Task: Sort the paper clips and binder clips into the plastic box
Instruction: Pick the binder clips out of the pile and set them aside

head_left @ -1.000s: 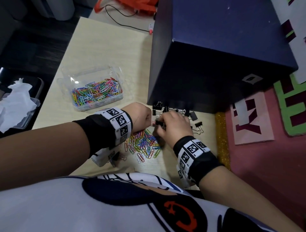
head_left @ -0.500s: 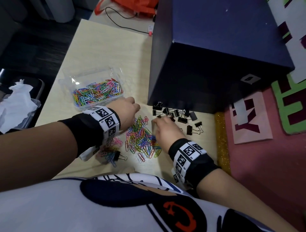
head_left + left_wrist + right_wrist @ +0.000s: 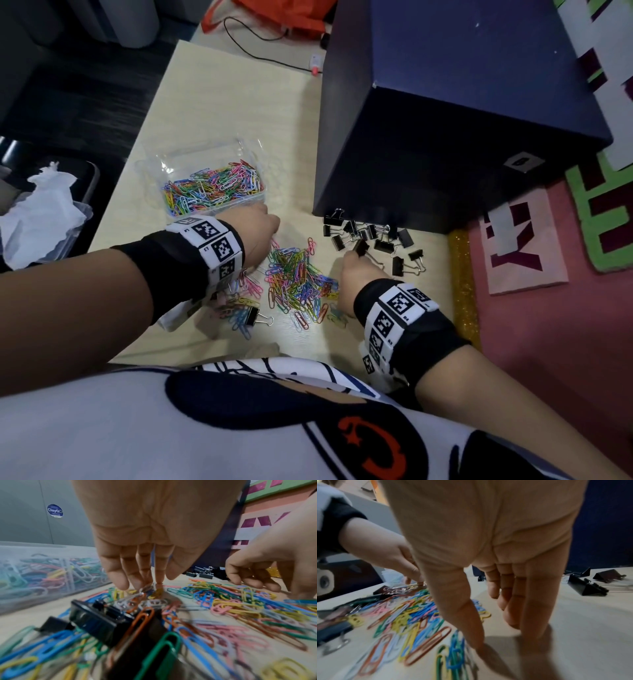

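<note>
A clear plastic box (image 3: 205, 161) half full of coloured paper clips sits at the left of the pale tabletop (image 3: 219, 102), its long side running left to right. Just beside it, the left hand (image 3: 260, 229) reaches down with fingers nearly straight, their tips touching clips at the edge of the loose paper clips (image 3: 298, 281), which lie pointing every way. A lone binder clip (image 3: 251, 315) rests among them. The right hand (image 3: 356, 270), fingers relaxed and holding nothing, touches the tabletop between this heap and the black binder clips (image 3: 373, 240) scattered against a dark blue box (image 3: 445, 102).
</note>
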